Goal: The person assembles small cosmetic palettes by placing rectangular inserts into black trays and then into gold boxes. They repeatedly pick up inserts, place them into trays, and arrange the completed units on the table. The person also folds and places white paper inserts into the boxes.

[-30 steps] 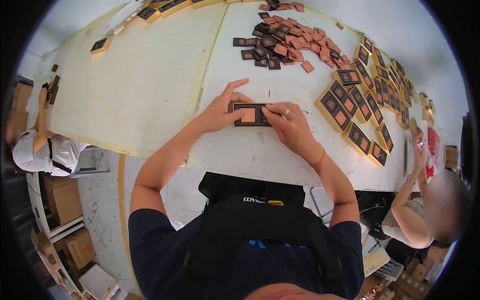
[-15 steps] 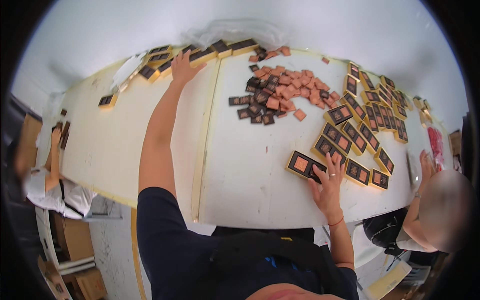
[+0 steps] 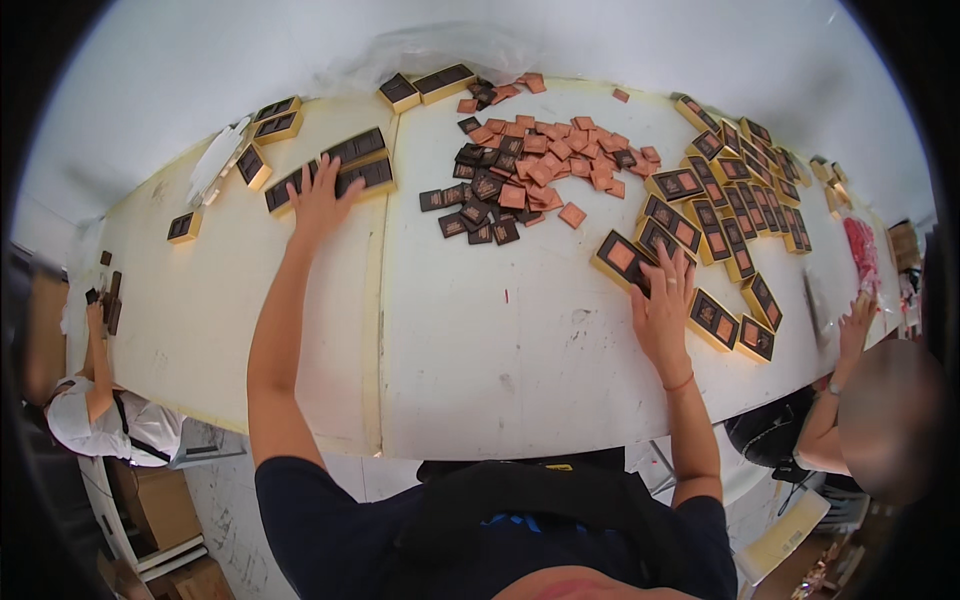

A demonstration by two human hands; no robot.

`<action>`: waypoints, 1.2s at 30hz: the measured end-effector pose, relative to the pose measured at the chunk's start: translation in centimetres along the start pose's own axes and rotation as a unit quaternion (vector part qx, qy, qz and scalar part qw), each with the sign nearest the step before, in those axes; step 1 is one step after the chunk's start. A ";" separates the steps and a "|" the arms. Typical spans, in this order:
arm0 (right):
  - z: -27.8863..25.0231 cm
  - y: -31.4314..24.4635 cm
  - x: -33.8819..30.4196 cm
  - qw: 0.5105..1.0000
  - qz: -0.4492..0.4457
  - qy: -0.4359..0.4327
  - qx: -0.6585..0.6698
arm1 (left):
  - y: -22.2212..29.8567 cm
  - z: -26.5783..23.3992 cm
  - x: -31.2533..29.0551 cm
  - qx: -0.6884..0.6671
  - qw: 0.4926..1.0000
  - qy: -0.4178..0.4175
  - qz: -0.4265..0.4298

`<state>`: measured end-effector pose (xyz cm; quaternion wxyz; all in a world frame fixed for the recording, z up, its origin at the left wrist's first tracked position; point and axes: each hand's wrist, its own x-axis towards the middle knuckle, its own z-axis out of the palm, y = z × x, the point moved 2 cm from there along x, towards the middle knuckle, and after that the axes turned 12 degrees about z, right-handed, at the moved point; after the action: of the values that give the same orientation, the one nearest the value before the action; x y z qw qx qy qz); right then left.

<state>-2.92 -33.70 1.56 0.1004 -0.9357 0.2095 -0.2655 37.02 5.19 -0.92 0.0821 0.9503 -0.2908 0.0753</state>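
My left hand (image 3: 318, 205) lies with spread fingers over a cluster of gold-sided boxes with black inserts (image 3: 366, 176), whose compartments look dark. My right hand (image 3: 662, 318) rests, fingers apart, on the near end of a similar box (image 3: 622, 256) that has a pinkish-brown square in it. Its fingertips reach over the neighbouring filled box (image 3: 657, 238); part of both is hidden under the hand. Between my hands, farther back, lies a loose heap of pinkish-brown squares (image 3: 540, 172) and dark brown squares (image 3: 478, 216), probably wrapped pieces.
Many filled gold boxes (image 3: 742, 210) crowd the right of the white table (image 3: 500, 340). More dark-filled boxes (image 3: 445, 82) stand along the back edge, near clear plastic film (image 3: 440, 50). A co-worker sits at the left end (image 3: 125, 415), another at the right (image 3: 830, 430).
My left hand has come nearer, bringing several boxes away from the back edge. My right hand has shifted the nearest box away from me, against the other filled ones.
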 end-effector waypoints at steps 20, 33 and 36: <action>3.3 -11.1 3.2 0.715 0.086 -0.390 0.574 | 22.0 -3.6 -19.2 -0.285 0.938 0.017 0.198; 1.5 -13.1 -2.6 0.931 -0.131 -0.172 0.295 | 24.1 -3.2 -19.8 -0.327 0.922 0.026 0.205; 1.7 -13.3 -2.9 0.932 -0.143 -0.141 0.303 | 23.1 -2.4 -19.9 -0.472 0.868 0.058 0.144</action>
<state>0.26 -20.45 2.78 0.3685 -0.9087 -0.0335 -0.1933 7.42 -2.43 0.18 0.5261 0.7394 -0.4202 -0.0048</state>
